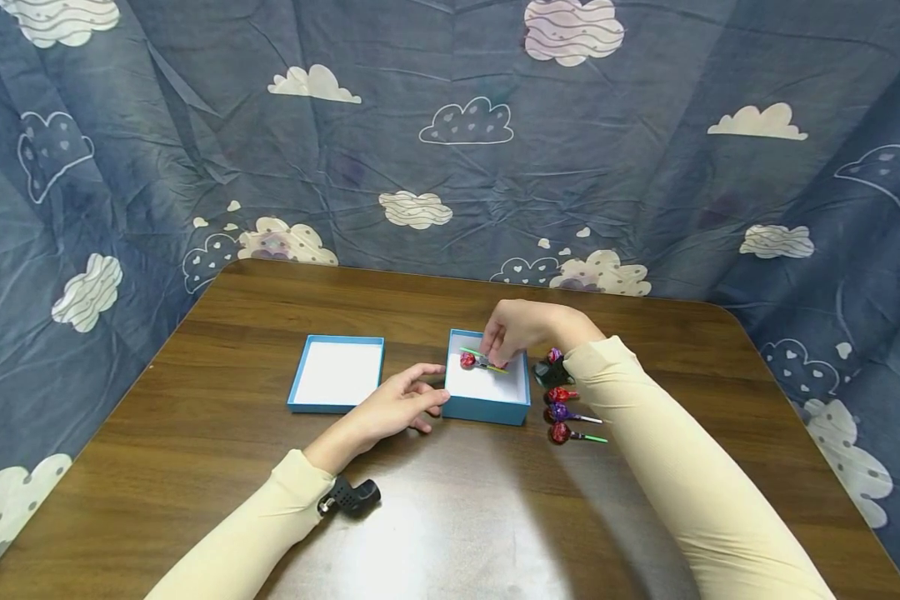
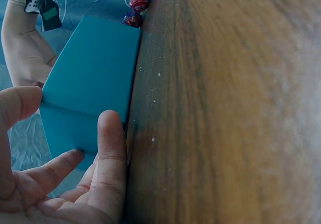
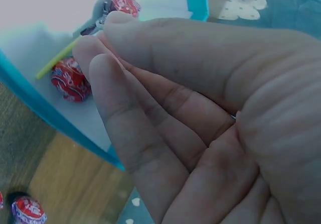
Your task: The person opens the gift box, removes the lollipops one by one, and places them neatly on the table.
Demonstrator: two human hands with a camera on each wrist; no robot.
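Observation:
A blue box (image 1: 486, 408) with a white inside stands open on the table. My left hand (image 1: 401, 406) touches its near left corner, fingers extended along the walls; in the left wrist view the fingertips rest against the blue box wall (image 2: 90, 68). My right hand (image 1: 516, 327) reaches into the box from above, thumb and fingertips drawn together at a red-wrapped lollipop (image 3: 71, 79). Those fingers partly hide it. Beside it lies another lollipop with a yellow stick (image 3: 56, 59), its head (image 1: 467, 360) toward the left wall.
To the left lies the blue-rimmed lid (image 1: 341, 375), white inside up. Right of the box are several lollipops in a column, among them a red one (image 1: 561, 394), a purple one (image 1: 558, 412) and a green-stick one (image 1: 561, 432). A cloud-patterned curtain (image 1: 465, 183) hangs behind the wooden table (image 1: 217, 400).

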